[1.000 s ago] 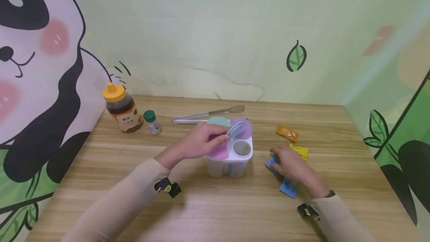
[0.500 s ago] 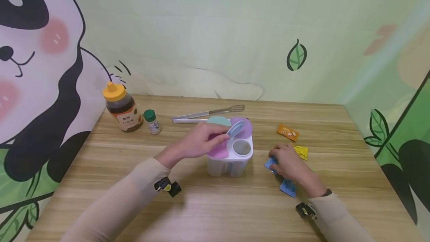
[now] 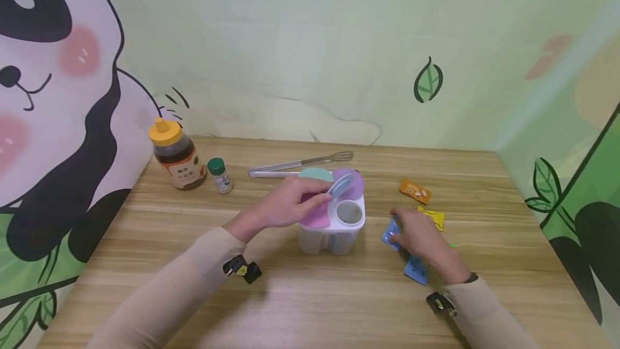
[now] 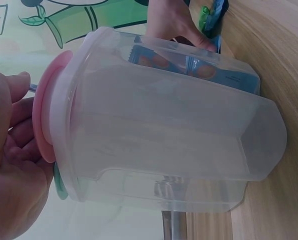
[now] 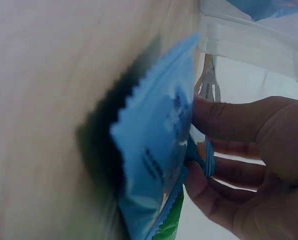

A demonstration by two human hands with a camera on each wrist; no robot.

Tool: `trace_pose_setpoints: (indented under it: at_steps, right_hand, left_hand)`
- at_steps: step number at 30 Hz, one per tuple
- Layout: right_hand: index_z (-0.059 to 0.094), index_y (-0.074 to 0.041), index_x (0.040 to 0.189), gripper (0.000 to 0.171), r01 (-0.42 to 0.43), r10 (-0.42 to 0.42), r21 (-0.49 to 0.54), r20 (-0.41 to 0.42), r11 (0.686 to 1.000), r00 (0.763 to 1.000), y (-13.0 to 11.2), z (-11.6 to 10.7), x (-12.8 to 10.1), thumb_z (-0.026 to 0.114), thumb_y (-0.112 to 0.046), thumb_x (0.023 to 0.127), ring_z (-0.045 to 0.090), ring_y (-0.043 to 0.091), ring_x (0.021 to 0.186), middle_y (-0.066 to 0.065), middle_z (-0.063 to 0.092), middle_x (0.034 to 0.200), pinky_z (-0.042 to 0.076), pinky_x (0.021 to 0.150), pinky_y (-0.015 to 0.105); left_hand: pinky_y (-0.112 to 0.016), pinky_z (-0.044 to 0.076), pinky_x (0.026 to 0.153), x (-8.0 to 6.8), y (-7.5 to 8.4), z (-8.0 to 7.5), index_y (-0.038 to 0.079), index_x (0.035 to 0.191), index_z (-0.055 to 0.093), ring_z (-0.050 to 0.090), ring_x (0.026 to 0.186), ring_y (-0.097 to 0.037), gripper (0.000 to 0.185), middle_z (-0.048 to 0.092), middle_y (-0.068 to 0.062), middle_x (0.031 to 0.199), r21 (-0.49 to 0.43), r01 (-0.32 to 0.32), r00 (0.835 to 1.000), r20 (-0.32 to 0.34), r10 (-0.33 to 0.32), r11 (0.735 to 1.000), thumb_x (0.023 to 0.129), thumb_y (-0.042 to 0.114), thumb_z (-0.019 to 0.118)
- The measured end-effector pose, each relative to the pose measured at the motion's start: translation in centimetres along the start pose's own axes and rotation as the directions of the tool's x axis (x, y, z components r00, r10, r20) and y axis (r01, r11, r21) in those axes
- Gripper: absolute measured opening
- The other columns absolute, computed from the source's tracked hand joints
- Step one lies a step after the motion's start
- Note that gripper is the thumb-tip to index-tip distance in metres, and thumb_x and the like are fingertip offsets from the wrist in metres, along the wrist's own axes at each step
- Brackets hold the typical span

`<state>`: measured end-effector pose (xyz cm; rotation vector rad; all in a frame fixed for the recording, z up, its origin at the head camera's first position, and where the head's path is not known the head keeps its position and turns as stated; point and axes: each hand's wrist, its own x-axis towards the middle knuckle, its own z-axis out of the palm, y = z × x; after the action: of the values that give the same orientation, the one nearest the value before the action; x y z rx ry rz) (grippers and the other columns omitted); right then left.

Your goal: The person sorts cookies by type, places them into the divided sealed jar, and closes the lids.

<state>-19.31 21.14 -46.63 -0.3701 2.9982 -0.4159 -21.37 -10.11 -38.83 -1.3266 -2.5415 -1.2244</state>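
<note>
My left hand pinches a light-blue lid above a white seasoning box. Pink, teal and purple lids sit on its other openings; the front-right round opening is uncovered. Through the clear wall, in the left wrist view, blue packets show inside. Right of the box, my right hand grips a small blue snack packet between thumb and fingers, close to the table. Another blue packet lies under the palm side; a green one is partly hidden.
An orange packet and a yellow packet lie beyond the right hand. Behind the box are a whisk and another long metal utensil. A honey bottle and a green-capped shaker stand at left.
The right hand's fingers shift slightly on the blue packet, whose angle alters a little; the index finger has spread a bit. The left hand and lid stay in place.
</note>
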Motion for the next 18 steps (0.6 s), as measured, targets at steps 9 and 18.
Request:
trace_pose_setpoints:
  at_steps: [9,18]
  right_hand:
    - [0.068,-0.008,0.119,0.035,0.11,-0.1,0.127,-0.076,0.986,0.992,0.2,-0.8,-0.3,0.068,0.0,0.085,0.061,0.018,0.069,0.014,0.07,0.108,0.05,0.055,0.03]
    - [0.067,-0.008,0.123,0.035,0.144,-0.115,0.238,-0.135,0.961,0.984,-0.1,-2.4,-0.6,0.067,-0.004,0.088,0.052,0.01,0.057,0.013,0.071,0.098,0.044,0.047,0.023]
  left_hand:
    - [-0.02,0.047,0.058,0.1,0.0,0.0,0.008,0.114,0.07,0.052,0.07,-0.006,0.022,0.065,0.003,0.083,-0.005,-0.006,1.0,-0.005,0.006,1.0,0.098,0.019,0.059]
    - [-0.02,0.046,0.058,0.1,0.1,0.0,0.008,0.113,0.071,0.051,0.069,-0.006,0.021,0.063,0.005,0.079,-0.001,-0.006,1.0,-0.006,0.006,1.0,0.098,0.018,0.059]
